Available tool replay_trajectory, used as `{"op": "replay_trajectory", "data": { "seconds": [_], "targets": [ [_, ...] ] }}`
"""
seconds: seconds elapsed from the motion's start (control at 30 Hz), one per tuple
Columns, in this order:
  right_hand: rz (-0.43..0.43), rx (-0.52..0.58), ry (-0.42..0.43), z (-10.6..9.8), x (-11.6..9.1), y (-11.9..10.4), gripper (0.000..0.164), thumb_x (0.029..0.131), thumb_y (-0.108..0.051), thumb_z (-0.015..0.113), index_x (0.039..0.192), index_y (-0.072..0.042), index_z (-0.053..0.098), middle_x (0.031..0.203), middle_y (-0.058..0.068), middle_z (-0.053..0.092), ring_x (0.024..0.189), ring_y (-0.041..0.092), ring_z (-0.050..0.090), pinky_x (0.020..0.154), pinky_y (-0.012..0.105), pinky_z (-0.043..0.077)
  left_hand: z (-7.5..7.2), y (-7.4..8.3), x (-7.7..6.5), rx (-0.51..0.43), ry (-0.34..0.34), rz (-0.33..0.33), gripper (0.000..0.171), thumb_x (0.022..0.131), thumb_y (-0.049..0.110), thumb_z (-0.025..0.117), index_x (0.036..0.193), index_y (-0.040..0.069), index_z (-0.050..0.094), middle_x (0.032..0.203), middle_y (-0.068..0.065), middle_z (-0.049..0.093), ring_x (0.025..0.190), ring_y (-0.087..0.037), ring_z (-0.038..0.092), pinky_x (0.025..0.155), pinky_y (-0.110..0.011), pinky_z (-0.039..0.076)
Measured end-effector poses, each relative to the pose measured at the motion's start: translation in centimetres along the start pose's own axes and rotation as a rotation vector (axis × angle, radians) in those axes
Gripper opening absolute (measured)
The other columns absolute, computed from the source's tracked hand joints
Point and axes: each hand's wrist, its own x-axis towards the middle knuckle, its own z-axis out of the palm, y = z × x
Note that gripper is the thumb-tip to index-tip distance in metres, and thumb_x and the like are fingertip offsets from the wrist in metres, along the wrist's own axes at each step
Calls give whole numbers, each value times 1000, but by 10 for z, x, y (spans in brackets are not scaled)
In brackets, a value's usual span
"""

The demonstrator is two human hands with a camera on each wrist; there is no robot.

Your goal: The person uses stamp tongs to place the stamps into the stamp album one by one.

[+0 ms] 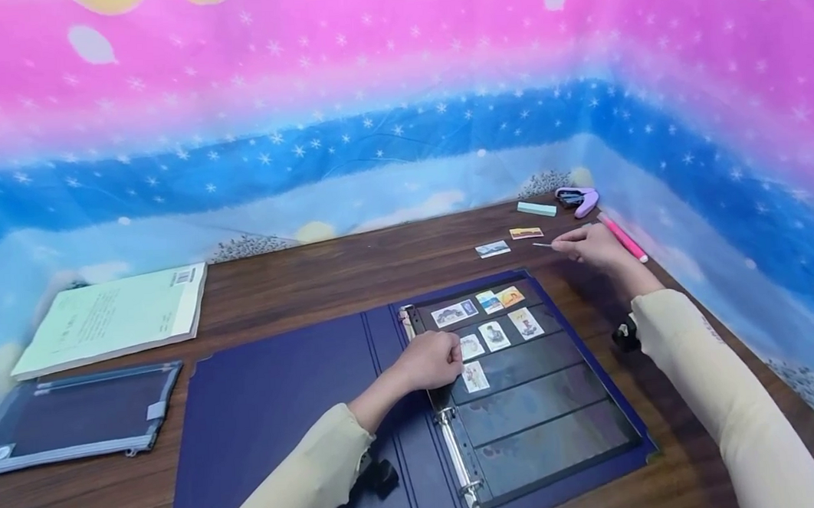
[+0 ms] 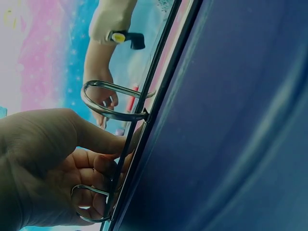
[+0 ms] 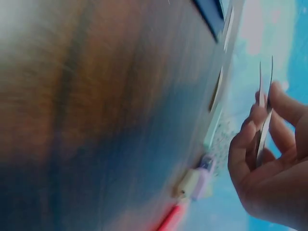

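Note:
A blue ring binder (image 1: 283,398) lies open on the wooden table. Its black album page (image 1: 539,400) holds several stamps (image 1: 494,335) in the upper rows. My left hand (image 1: 429,360) rests by the metal rings (image 2: 113,103), fingers curled, thumb and fingers (image 2: 103,154) pinching the page's left edge. My right hand (image 1: 589,246) reaches to the far right and holds thin metal tweezers (image 1: 543,244) between thumb and fingers (image 3: 269,163). The tweezers' tip points at two loose stamps on the table, one bluish (image 1: 493,249) and one orange (image 1: 526,233).
A pink pen (image 1: 623,239), a purple stapler-like tool (image 1: 578,197) and a green pad (image 1: 537,209) lie at the far right corner. At the left are a pale green booklet (image 1: 113,315) and a dark zip pouch (image 1: 77,417). A starry cloth backdrop surrounds the table.

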Motion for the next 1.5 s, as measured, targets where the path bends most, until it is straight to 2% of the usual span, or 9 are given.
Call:
{"op": "replay_trajectory", "data": {
  "seconds": [0.13,0.33,0.47,0.53,0.6,0.87,1.03,1.27,1.5],
  "targets": [
    [75,35,82,-8,14,14,46,89,-27,62,117,9,59,60,-11,58,59,5,51,57,23,42,3,0,-1,0,-12,-4,13,78,10,61,67,11,56,58,9,46,56,-8,46,60,-22,39],
    [153,-56,115,-18,29,27,44,85,-31,65,109,6,65,56,-5,60,54,10,51,53,27,39,8,2,-5,-17,-25,-17,14,78,10,62,66,12,56,55,10,44,53,-5,43,61,-19,38],
    [183,-116,89,-20,35,30,34,83,-34,67,83,-1,73,48,-6,54,48,10,47,48,27,34,11,3,-7,-31,-43,-31,16,80,11,63,66,13,55,55,10,44,53,-5,42,62,-19,38],
    [211,-117,75,-20,38,30,32,82,-35,67,68,-7,68,46,-7,51,46,10,47,48,27,33,11,3,-7,-36,-50,-40,17,80,12,63,66,13,54,56,10,45,53,-4,42,63,-19,38],
    [238,-102,54,-20,40,30,34,83,-35,66,62,-10,60,46,-7,50,46,9,47,48,27,33,12,3,-7,-37,-48,-39,16,80,12,63,66,13,55,56,10,45,53,-4,42,62,-18,38],
    [288,15,4,-19,54,28,28,84,-32,65,70,-10,56,52,-6,53,50,8,52,51,25,42,11,2,-6,-42,-31,-31,16,79,10,62,66,13,54,55,11,44,53,-4,41,60,-17,36],
    [303,29,-44,-16,66,26,26,85,-29,64,73,-7,57,54,-6,51,54,8,50,55,22,45,7,0,-6,-50,-25,-32,15,78,10,63,66,14,55,55,11,44,53,-3,41,60,-17,36],
    [317,32,-48,-9,74,21,27,86,-27,64,90,-2,54,76,-2,52,71,13,53,67,27,46,6,-3,-3,-52,-13,-19,14,78,10,63,67,13,55,56,10,44,53,-3,41,59,-16,35],
    [304,63,-49,-4,78,14,20,85,-24,65,74,-9,57,61,-7,53,62,8,51,62,22,48,2,-7,-1,-67,3,-3,13,77,9,60,66,13,54,55,10,45,52,-4,41,58,-17,36]
  ]
}}
